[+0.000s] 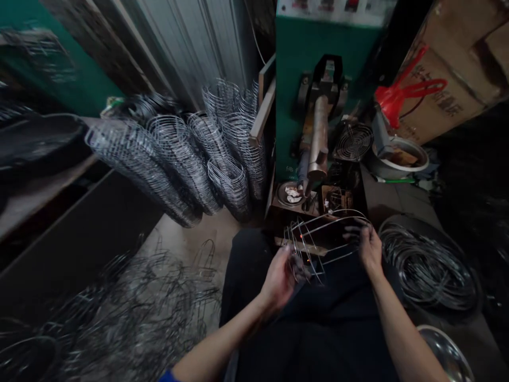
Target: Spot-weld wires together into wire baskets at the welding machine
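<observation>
Left grip (280, 273) and right grip (370, 246) both grasp a wire frame (312, 243); glowing spots (301, 236) suggest welding, next likely needing steady alignment.

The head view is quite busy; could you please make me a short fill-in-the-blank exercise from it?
The wire frame is held between the left hand and the ____ hand.
The front of the machine is painted ____.
In the picture, the wire stacks stand to the ____ of that machine.
The plastic bag near the cardboard box is coloured ____.

Missing words: right; green; left; red.
</observation>
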### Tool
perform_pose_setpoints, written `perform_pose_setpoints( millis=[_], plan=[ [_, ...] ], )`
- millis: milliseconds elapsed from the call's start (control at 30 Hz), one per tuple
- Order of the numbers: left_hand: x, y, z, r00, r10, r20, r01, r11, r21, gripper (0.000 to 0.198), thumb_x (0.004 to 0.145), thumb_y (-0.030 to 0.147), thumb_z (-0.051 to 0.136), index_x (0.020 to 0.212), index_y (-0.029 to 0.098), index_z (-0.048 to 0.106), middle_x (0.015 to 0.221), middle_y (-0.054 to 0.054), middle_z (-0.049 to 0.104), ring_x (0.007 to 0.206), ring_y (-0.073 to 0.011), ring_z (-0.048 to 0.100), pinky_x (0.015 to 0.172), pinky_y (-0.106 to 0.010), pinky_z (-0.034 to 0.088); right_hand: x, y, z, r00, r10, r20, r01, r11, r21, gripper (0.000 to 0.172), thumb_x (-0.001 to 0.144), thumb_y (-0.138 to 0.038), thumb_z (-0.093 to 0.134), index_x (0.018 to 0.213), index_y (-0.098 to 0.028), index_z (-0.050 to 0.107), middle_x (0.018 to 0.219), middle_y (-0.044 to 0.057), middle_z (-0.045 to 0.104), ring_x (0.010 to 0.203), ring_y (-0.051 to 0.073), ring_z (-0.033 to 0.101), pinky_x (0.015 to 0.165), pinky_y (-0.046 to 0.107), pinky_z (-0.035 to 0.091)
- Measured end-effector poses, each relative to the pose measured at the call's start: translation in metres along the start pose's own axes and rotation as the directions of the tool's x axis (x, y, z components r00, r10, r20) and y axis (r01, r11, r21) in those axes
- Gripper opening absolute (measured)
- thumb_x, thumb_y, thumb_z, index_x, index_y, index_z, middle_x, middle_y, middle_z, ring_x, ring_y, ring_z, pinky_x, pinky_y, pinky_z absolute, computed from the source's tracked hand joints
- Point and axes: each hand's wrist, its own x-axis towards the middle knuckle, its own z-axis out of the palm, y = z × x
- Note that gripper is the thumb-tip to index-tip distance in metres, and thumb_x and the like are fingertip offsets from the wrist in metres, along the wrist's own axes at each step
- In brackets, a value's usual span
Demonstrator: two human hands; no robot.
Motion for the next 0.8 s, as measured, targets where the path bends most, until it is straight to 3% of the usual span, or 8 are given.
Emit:
perform_pose_setpoints(
  millis=[67,133,200,267,400,467,633,800],
  plan=[
    [-0.027,0.001,-0.034,0.971,-0.213,0.105,0.184,0.954,0.237,0.046,0.077,0.055,0.076,0.094,0.013,0.066,0.079,-0.007,0.068,0.06,-0.0153,0.063,0.056,-0.027,0.052,-0.014,-0.011,-0.01,0.99,0.066,0.127,-0.053,0.993,-0.103,0.054,0.1,-0.063,0.044,0.122,-0.016,0.059,0.078,0.004,0.066,0.051,0.016,0.06,0.053,0.026,0.048],
    [-0.037,0.017,-0.06,0.96,-0.264,0.093,0.169,0.812,0.559,0.047,0.074,0.052,0.08,0.094,0.01,0.07,0.08,-0.01,0.071,0.063,-0.0162,0.065,0.057,-0.025,0.051,-0.02,-0.023,-0.007,0.923,0.139,0.359,-0.06,0.973,-0.225,0.05,0.099,-0.06,0.047,0.118,-0.017,0.062,0.069,0.001,0.063,0.042,0.014,0.056,0.044,0.024,0.043],
    [-0.025,0.039,-0.069,0.998,0.023,0.056,-0.057,0.663,0.746,0.051,0.078,0.051,0.077,0.112,0.013,0.069,0.093,-0.01,0.073,0.075,-0.0186,0.069,0.064,-0.026,0.053,-0.019,-0.031,0.009,0.797,0.21,0.566,-0.033,0.951,-0.307,0.042,0.099,-0.054,0.048,0.115,-0.019,0.065,0.066,0.0,0.063,0.041,0.015,0.057,0.043,0.024,0.044],
    [0.001,0.052,-0.059,0.959,0.228,0.168,-0.261,0.483,0.836,0.057,0.085,0.048,0.07,0.133,0.018,0.059,0.113,-0.011,0.072,0.09,-0.0206,0.071,0.074,-0.03,0.056,-0.016,-0.033,0.032,0.743,0.217,0.633,0.025,0.936,-0.351,0.035,0.1,-0.046,0.048,0.115,-0.02,0.066,0.064,-0.001,0.063,0.043,0.016,0.059,0.048,0.025,0.049],
    [0.049,0.044,-0.028,0.783,0.401,0.475,-0.517,-0.004,0.856,0.039,0.089,0.027,0.066,0.127,0.016,0.065,0.116,-0.011,0.073,0.096,-0.022,0.071,0.091,-0.037,0.056,-0.023,-0.026,0.056,0.832,-0.002,0.555,0.267,0.878,-0.398,0.036,0.101,-0.038,0.049,0.127,-0.019,0.065,0.105,0.01,0.072,0.082,0.023,0.071,0.078,0.034,0.057],
    [0.059,0.032,-0.022,0.686,0.443,0.577,-0.574,-0.158,0.803,0.031,0.092,0.021,0.061,0.122,0.017,0.067,0.114,-0.011,0.073,0.101,-0.0225,0.07,0.095,-0.038,0.056,-0.032,-0.02,0.052,0.871,-0.133,0.472,0.356,0.834,-0.421,0.038,0.102,-0.036,0.048,0.132,-0.019,0.063,0.123,0.013,0.067,0.106,0.026,0.067,0.094,0.038,0.054],
    [0.067,0.024,-0.021,0.577,0.458,0.676,-0.587,-0.343,0.733,0.026,0.097,0.022,0.055,0.118,0.017,0.069,0.103,-0.011,0.074,0.092,-0.0208,0.072,0.086,-0.034,0.058,-0.037,-0.012,0.039,0.897,-0.169,0.409,0.384,0.755,-0.532,0.038,0.102,-0.028,0.046,0.134,-0.019,0.064,0.117,0.013,0.069,0.106,0.026,0.067,0.095,0.037,0.054],
    [0.081,0.051,-0.006,0.529,0.435,0.729,-0.581,-0.44,0.685,0.024,0.097,0.02,0.053,0.114,0.015,0.07,0.099,-0.01,0.073,0.087,-0.02,0.071,0.082,-0.032,0.057,-0.009,-0.029,0.053,0.906,-0.114,0.409,0.372,0.675,-0.637,0.035,0.102,-0.028,0.05,0.134,-0.024,0.063,0.122,0.009,0.069,0.109,0.025,0.067,0.096,0.034,0.054]
  ],
)
